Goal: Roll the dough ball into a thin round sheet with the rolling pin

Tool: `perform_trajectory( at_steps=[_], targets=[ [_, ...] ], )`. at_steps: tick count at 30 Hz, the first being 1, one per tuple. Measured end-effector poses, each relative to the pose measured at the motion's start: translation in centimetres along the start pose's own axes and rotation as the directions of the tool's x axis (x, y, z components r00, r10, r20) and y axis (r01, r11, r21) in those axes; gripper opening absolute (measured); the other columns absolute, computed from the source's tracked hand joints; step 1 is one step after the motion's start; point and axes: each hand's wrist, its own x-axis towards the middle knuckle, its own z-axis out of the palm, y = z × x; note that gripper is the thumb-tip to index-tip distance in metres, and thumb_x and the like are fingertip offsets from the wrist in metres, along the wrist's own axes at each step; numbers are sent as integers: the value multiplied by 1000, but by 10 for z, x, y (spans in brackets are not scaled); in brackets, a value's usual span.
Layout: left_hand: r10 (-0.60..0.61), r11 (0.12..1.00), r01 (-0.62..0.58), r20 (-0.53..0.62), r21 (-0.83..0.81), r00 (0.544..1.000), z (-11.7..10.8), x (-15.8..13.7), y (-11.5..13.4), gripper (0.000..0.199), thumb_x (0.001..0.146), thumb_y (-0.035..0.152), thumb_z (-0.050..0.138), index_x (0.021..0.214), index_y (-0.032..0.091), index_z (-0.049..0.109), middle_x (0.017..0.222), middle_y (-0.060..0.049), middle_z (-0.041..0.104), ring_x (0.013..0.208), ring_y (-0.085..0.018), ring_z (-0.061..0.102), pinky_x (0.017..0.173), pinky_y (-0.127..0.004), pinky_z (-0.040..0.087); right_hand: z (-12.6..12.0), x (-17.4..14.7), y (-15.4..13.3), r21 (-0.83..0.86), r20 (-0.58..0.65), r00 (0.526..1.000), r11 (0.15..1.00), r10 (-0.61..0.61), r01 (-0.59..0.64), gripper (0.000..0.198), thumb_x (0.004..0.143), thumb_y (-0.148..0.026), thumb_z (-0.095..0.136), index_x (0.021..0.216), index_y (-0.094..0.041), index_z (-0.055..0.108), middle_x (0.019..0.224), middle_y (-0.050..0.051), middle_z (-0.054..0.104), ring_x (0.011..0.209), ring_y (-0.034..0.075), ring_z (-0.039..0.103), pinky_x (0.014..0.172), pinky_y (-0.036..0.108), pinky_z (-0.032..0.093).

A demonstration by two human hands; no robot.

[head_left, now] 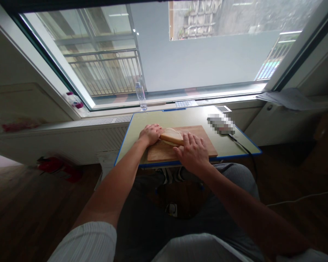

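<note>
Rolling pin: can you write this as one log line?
left hand: on rolling pin | right hand: on rolling pin | dough: flat, under pin | board: on table

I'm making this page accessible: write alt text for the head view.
A left hand and a right hand cover the ends of a wooden rolling pin across pale dough on a wooden board. The board lies on a blue-edged table by a window.

Both ends of the rolling pin (pixel 171 139) are hidden.
</note>
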Motion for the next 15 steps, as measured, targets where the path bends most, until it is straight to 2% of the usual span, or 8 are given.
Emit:
perform_trajectory(
  at_steps=[7,15],
  targets=[
    [-72,994,72,4,-83,997,1,-3,-1,56,114,29,30,150,18,71,168,-11,62,160,-20,52,133,-40,38,2,-8,-5,3,-13,1000,1000,-20,20,80,110,-58,49,168,-3,47,174,28,47,157,45,44,130,57,29],
    [-108,989,107,-9,-104,994,0,-10,1,57,113,29,30,151,18,71,168,-9,62,160,-19,52,135,-36,36,1,-19,-13,-3,-22,999,1000,-28,28,81,108,-57,54,168,-2,48,175,29,46,158,45,46,130,56,30]
  ],
)
